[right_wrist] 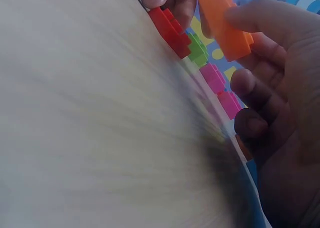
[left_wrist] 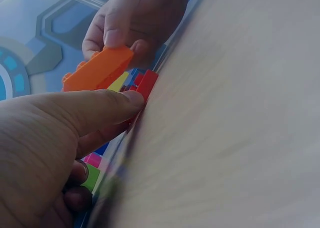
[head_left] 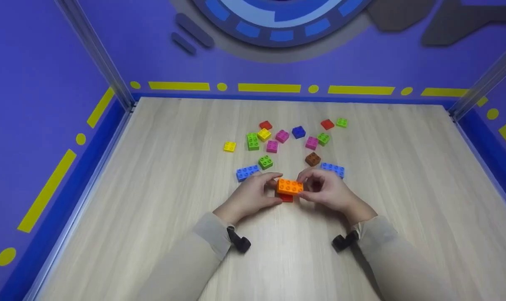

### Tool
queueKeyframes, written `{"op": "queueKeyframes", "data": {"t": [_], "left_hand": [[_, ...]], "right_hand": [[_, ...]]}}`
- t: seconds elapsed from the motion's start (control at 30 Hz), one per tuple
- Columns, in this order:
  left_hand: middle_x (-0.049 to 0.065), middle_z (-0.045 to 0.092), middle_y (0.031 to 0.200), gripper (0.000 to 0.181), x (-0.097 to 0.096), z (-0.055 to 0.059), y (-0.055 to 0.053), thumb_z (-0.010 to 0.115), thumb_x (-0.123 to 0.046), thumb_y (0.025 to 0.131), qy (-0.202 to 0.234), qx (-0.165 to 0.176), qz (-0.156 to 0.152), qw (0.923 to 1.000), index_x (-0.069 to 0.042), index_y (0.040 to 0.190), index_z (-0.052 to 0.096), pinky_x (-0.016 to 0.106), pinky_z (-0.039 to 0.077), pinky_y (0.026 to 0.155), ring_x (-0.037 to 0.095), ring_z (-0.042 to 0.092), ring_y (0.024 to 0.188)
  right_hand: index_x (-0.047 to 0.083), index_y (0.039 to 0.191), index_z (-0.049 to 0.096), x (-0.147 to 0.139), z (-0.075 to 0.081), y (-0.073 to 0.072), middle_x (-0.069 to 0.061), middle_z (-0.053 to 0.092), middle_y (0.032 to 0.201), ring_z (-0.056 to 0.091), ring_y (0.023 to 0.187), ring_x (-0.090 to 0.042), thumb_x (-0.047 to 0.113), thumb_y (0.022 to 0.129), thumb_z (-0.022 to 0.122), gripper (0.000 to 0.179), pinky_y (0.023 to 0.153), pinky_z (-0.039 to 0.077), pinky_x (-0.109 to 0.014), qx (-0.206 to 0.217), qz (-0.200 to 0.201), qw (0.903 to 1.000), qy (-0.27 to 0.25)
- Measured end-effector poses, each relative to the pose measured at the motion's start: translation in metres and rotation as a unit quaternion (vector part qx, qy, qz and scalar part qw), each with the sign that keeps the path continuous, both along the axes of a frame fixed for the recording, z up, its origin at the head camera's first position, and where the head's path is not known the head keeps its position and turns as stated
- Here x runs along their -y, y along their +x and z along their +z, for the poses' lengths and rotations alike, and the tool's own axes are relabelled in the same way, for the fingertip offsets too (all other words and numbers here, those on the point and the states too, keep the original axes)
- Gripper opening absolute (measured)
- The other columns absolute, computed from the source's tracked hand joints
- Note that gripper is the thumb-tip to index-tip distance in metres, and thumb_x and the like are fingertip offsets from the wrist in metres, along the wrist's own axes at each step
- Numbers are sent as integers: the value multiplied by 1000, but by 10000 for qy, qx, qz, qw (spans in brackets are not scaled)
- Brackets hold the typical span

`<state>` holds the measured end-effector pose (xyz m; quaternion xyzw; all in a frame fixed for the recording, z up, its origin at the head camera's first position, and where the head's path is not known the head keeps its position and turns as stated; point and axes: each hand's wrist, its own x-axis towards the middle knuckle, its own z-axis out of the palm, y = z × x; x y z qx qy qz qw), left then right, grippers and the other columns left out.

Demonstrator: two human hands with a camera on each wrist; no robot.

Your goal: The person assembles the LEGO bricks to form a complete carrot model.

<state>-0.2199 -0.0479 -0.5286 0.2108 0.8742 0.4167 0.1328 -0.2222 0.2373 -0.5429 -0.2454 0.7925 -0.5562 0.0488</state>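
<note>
Between thumb and fingers, my right hand pinches the right end of an orange eight-stud building brick. A flat red brick sits low on the table beneath it, partly hidden by the orange one in the head view. My left hand grips the left end of that red brick with thumb and finger. From the left wrist, the orange brick appears tilted and raised above the red brick, with a gap between them.
Blue bricks lie just beyond each hand. A green brick and a brown brick are a little farther. Several pink, yellow, green, red and dark blue bricks are scattered behind. Purple panels wall the wooden table at back and sides.
</note>
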Motion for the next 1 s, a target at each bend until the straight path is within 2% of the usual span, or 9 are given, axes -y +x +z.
{"op": "queueKeyframes", "data": {"t": [0.2, 0.43, 0.57, 0.73, 1.0], "left_hand": [[0, 76, 145, 57, -1, 0, 0, 92, -21, 97, 4, 8, -43, 10000, -18, 150, 72, 44, 54, 124, 21, 67, 134], [-2, 79, 131, 42, 0, -1, 1, 92, -22, 96, -51, -166, -69, 9998, -18, 136, 81, 41, 56, 110, 18, 63, 116], [-2, 79, 134, 44, -4, -4, 1, 92, -22, 95, -26, -194, -125, 9997, -19, 137, 80, 40, 56, 113, 18, 65, 120], [-3, 77, 146, 51, -10, -7, -1, 91, -24, 97, 18, -231, -327, 9992, -22, 146, 76, 42, 55, 121, 19, 67, 132], [-4, 83, 131, 43, -2, -2, -2, 93, -27, 95, -260, -564, -323, 9975, -20, 136, 82, 37, 56, 109, 17, 65, 117]], "right_hand": [[15, 117, 80, -1, 0, 0, -7, 79, 117, 61, 94, -28, 8, 90, 95, 31, 82, 53, -23, -86, 85, 9994, 311], [18, 116, 82, 1, -2, -1, -3, 81, 119, 66, 103, -29, 13, 89, 97, 31, 93, 55, -23, -170, 184, 9982, 546], [18, 116, 82, -4, -4, 1, -2, 81, 119, 68, 106, -27, 12, 89, 96, 31, 97, 56, -21, -203, 167, 9980, 567], [19, 116, 82, -11, -7, 5, -2, 81, 115, 67, 101, -24, 10, 89, 96, 32, 91, 56, -20, -284, 54, 9980, 570], [21, 117, 84, 0, -4, -1, 1, 82, 120, 72, 112, -20, 17, 90, 98, 31, 105, 56, -20, -450, 208, 9965, 669]]}}
